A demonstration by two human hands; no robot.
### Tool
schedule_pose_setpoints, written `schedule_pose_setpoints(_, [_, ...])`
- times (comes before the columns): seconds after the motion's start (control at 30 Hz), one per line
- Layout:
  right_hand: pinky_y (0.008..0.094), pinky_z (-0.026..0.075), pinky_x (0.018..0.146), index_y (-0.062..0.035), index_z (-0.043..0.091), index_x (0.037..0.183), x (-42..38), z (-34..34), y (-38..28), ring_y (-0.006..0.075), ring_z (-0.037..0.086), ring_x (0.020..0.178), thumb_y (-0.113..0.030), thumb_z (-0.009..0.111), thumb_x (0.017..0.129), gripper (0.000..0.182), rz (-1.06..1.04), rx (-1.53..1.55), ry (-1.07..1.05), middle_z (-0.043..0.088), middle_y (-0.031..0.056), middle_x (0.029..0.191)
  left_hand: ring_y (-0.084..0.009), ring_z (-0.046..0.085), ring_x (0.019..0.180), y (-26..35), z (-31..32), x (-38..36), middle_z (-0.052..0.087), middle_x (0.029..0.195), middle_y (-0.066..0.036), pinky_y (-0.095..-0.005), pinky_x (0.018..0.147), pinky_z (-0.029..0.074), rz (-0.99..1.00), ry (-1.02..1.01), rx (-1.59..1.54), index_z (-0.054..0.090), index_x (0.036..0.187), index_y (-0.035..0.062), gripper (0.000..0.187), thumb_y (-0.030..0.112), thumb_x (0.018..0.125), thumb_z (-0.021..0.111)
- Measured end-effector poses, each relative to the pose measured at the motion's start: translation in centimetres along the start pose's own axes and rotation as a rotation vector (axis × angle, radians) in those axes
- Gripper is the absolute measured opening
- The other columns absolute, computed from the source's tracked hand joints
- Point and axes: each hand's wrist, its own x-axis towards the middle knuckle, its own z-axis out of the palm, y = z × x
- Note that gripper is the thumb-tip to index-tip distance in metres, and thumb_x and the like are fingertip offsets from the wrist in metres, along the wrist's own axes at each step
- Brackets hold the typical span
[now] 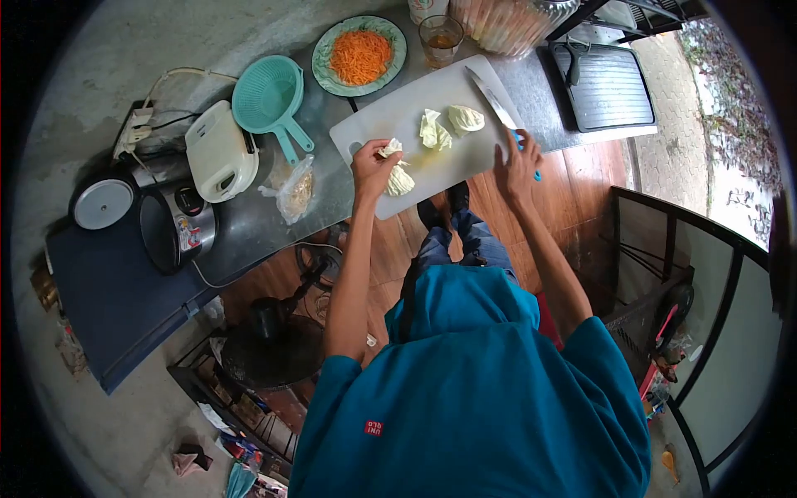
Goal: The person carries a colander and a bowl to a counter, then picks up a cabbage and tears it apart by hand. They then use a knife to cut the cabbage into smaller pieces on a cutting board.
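Note:
My left hand (374, 172) pinches a small piece of pale cabbage (391, 148) over the left part of the white cutting board (448, 85). Just below those fingers lies another cabbage chunk (399, 181). Two more pieces, a leafy one (433, 131) and a rounder one (466, 120), rest near the middle of the board. My right hand (520, 170) is closed around the blue handle of a knife (491, 98) at the board's right side, with the blade pointing up and left over the board.
Behind the board stand a plate (325, 73) of shredded carrot and a glass (440, 41). To the left are green strainers (267, 93), a plastic bag (296, 192) and a white appliance (220, 153). A grill pan (610, 87) lies at the right.

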Motion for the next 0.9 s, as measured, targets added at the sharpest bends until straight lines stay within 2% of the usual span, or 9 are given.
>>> schedule_pose_setpoints(0.03, [0.0461,0.043,0.092,-0.0079,0.056,0.129,-0.4,0.4,-1.1,0.0346,0.054,0.105,-0.011,0.064,0.087,0.043,-0.019,0.184,0.042,0.056,0.0175,0.112,-0.0153,0.066,0.083,0.5,-0.3,-0.3,0.068,0.098,-0.012,-0.0254,0.073,0.055,-0.024,0.009,-0.048,0.060,0.109,-0.0070,0.033,-0.002,0.080,0.075])
schedule_pose_setpoints(0.1, [0.0391,0.050,0.082,-0.0039,0.059,0.125,-1.9,1.6,-4.9,0.0296,0.061,0.092,-0.014,0.064,0.088,0.039,0.149,0.771,-0.295,0.058,0.0155,0.110,-0.0156,0.066,0.083,1.2,-0.4,-1.2,0.068,0.098,-0.012,-0.0255,0.073,0.055,-0.048,0.015,-0.101,0.060,0.109,-0.0074,0.033,-0.002,0.080,0.075])
schedule_pose_setpoints(0.17, [0.0349,0.051,0.077,-0.0042,0.059,0.126,-3.2,2.7,-9.2,0.0237,0.062,0.088,-0.032,0.056,0.097,0.040,0.363,1.019,-0.383,0.062,0.0121,0.104,-0.0135,0.066,0.084,2.3,0.1,-2.2,0.068,0.100,-0.011,-0.0256,0.072,0.055,-0.029,0.019,-0.057,0.060,0.110,-0.0063,0.033,-0.001,0.080,0.075])
schedule_pose_setpoints(0.27, [0.0288,0.050,0.075,-0.0038,0.062,0.120,-3.2,0.8,-13.8,0.0180,0.060,0.082,-0.046,0.044,0.101,0.049,1.337,1.873,-0.458,0.061,0.0056,0.092,-0.0187,0.068,0.080,7.0,3.3,-5.7,0.068,0.097,-0.014,-0.0297,0.070,0.056,-0.080,-0.099,0.086,0.060,0.108,-0.0030,0.030,-0.002,0.080,0.072])
schedule_pose_setpoints(0.4, [0.0399,0.053,0.085,-0.0037,0.062,0.106,-6.8,2.2,-8.6,0.0270,0.064,0.094,-0.042,0.038,0.103,0.045,1.085,2.130,-0.590,0.067,0.0152,0.100,-0.0361,0.065,0.080,7.9,7.4,-9.9,0.062,0.089,-0.020,-0.0432,0.071,0.054,0.321,-0.278,0.533,0.056,0.106,0.0011,0.030,-0.003,0.077,0.065])
schedule_pose_setpoints(0.47, [0.0395,0.053,0.087,-0.0018,0.063,0.102,-9.3,2.2,-5.1,0.0260,0.064,0.092,-0.037,0.038,0.103,0.042,1.042,2.131,-0.514,0.067,0.0151,0.097,-0.0349,0.064,0.088,7.5,9.2,-11.5,0.061,0.098,-0.018,-0.0434,0.077,0.052,0.370,-0.406,0.536,0.056,0.108,0.0015,0.032,0.000,0.078,0.066])
schedule_pose_setpoints(0.63, [0.0309,0.051,0.064,-0.0073,0.063,0.091,-14.8,-6.0,-1.5,0.0166,0.062,0.071,-0.045,0.048,0.100,0.041,1.219,1.986,-0.255,0.063,0.0037,0.078,-0.0351,0.059,0.100,7.2,13.3,-16.8,0.059,0.109,-0.016,-0.0422,0.083,0.050,0.539,-0.609,0.546,0.057,0.111,0.0003,0.034,0.002,0.078,0.067])
schedule_pose_setpoints(0.77, [0.0305,0.052,0.061,-0.0053,0.064,0.090,-23.3,-6.5,2.8,0.0181,0.062,0.067,-0.045,0.049,0.099,0.044,1.257,2.004,-0.030,0.063,0.0059,0.077,-0.0326,0.051,0.111,6.5,17.3,-22.8,0.058,0.115,-0.012,-0.0460,0.090,0.040,0.717,-0.779,0.885,0.058,0.116,0.0056,0.046,0.017,0.075,0.073])
schedule_pose_setpoints(0.9, [0.0308,0.053,0.060,-0.0017,0.064,0.082,-29.2,-10.1,5.9,0.0194,0.061,0.064,-0.044,0.051,0.099,0.047,1.289,2.191,0.294,0.066,0.0109,0.077,-0.0313,0.049,0.113,5.9,20.8,-28.1,0.056,0.116,-0.012,-0.0461,0.091,0.038,0.737,-0.890,0.846,0.056,0.120,0.0072,0.052,0.026,0.075,0.075])
